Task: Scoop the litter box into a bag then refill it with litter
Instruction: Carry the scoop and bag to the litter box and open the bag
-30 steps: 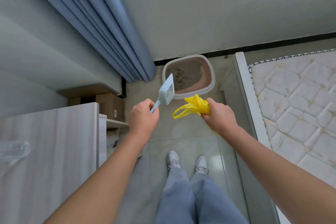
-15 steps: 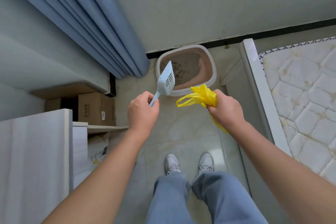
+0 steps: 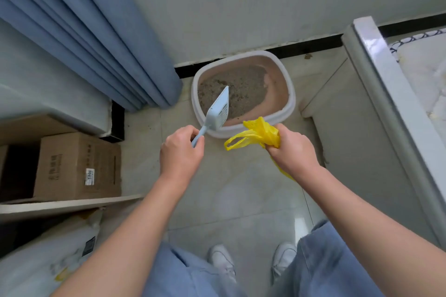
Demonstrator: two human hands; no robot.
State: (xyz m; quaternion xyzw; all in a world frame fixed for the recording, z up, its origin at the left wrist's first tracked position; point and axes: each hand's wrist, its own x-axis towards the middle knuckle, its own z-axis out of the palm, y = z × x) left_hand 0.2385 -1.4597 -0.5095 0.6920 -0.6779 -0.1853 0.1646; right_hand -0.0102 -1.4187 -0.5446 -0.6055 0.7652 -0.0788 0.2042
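A white-rimmed, pink litter box [image 3: 290, 94] stands on the tiled floor against the wall, with grey-brown litter [image 3: 243, 89] piled in its left half. My left hand [image 3: 181, 152] grips the handle of a pale blue slotted scoop [image 3: 218, 113], whose blade hangs above the box's near-left edge. My right hand [image 3: 294, 149] is closed on a crumpled yellow plastic bag [image 3: 255, 135], held just in front of the box's near rim; one handle loop sticks out to the left.
Blue curtains [image 3: 96, 31] hang at the left of the box. A cardboard box [image 3: 77, 166] sits on a shelf at left, a white sack [image 3: 48, 260] below it. A bed frame and mattress [image 3: 395, 108] bound the right side. My feet [image 3: 253, 260] stand on the floor tiles.
I have stepped closer to the litter box and leaned down. Both hands moved forward, so the scoop's blade now hangs over the litter and the bag sits at the near rim.
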